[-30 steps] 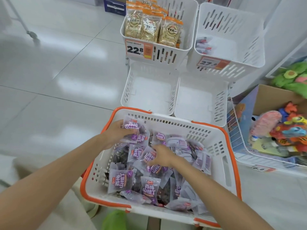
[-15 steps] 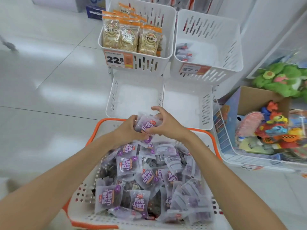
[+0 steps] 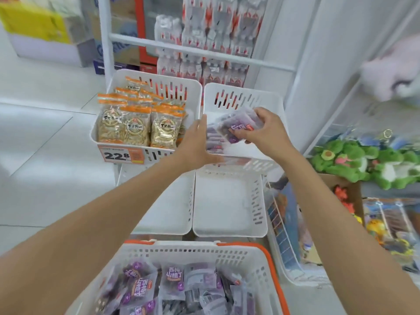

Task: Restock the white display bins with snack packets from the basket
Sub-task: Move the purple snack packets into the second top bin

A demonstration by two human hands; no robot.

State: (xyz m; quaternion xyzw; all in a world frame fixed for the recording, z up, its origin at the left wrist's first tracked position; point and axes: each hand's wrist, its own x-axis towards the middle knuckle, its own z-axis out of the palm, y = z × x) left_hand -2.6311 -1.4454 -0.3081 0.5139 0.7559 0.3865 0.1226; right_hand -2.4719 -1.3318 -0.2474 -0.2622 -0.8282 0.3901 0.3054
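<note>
Centre of the head view, our right hand [image 3: 264, 133] curls round purple snack packets [image 3: 237, 126] over the upper-right white bin [image 3: 259, 97], probably light, soft, slippery, best pinched at seams; our left hand [image 3: 195, 144] beside it is straight-fingered, empty.

On your right, green plush toys [image 3: 341, 160] sit just behind a cardboard box [image 3: 355, 201] of colourful toys. Ahead of you, wrapped bottle packs [image 3: 200, 42] stand behind a white rack bar [image 3: 200, 52]. On your left is the white tiled floor [image 3: 45, 178], with a blurred yellow carton [image 3: 34, 21] beyond it.
</note>
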